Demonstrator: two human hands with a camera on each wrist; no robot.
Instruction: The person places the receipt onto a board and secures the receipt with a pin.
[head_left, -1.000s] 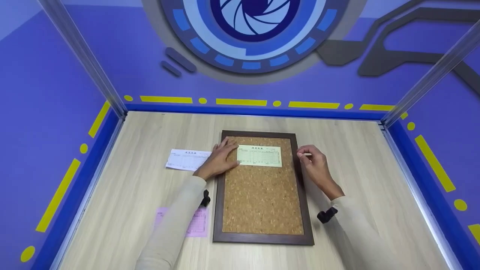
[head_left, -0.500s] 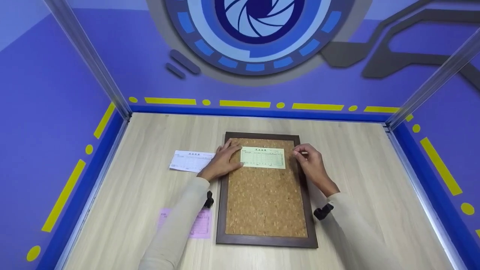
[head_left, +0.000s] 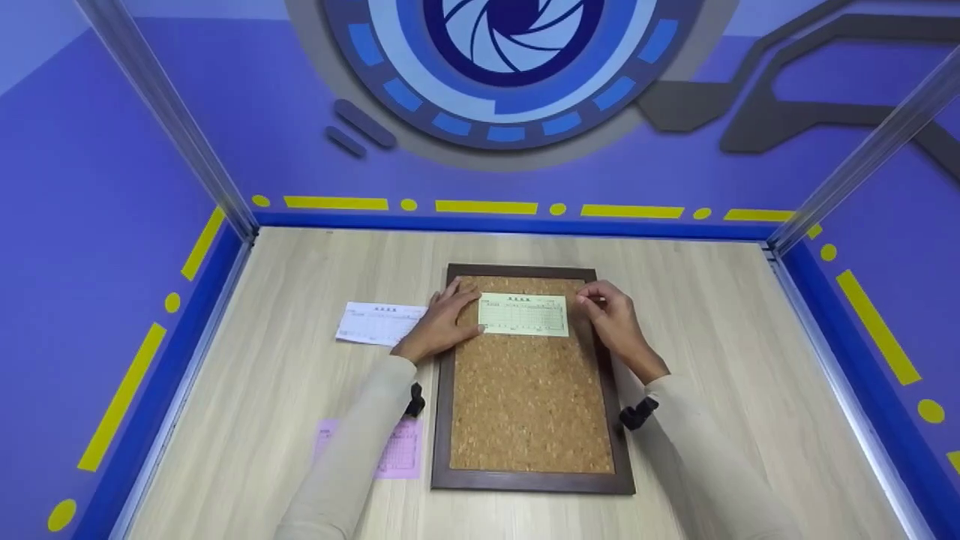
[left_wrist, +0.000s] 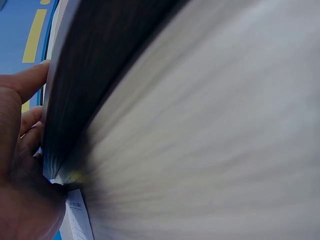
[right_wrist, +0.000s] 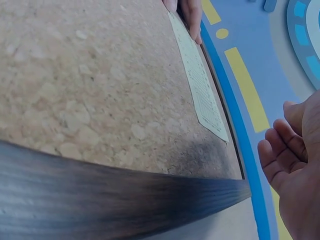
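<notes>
A corkboard (head_left: 532,405) with a dark brown frame lies on the table, and a pale green printed slip (head_left: 523,315) lies flat across its upper part. My left hand (head_left: 436,328) spans the board's left edge, thumb and fingertips at the slip's left side; in the left wrist view this hand (left_wrist: 30,200) reaches over the dark frame (left_wrist: 95,55). Beyond the slip's upper right corner, my right hand (head_left: 616,319) hovers over the frame with thumb and index tips brought together. In the right wrist view its fingers (right_wrist: 282,150) are curled; I cannot tell whether it pinches something small.
A white printed slip (head_left: 371,322) lies left of the board, partly under the left hand. Nearer the front is a pink slip (head_left: 401,450), half covered by the left sleeve. Blue panels (head_left: 465,180) with yellow marks wall in the table (head_left: 720,315).
My right hand has moved left from beside the frame to over the board's upper right, nearer the green slip. The left hand stays at the slip's left side.
</notes>
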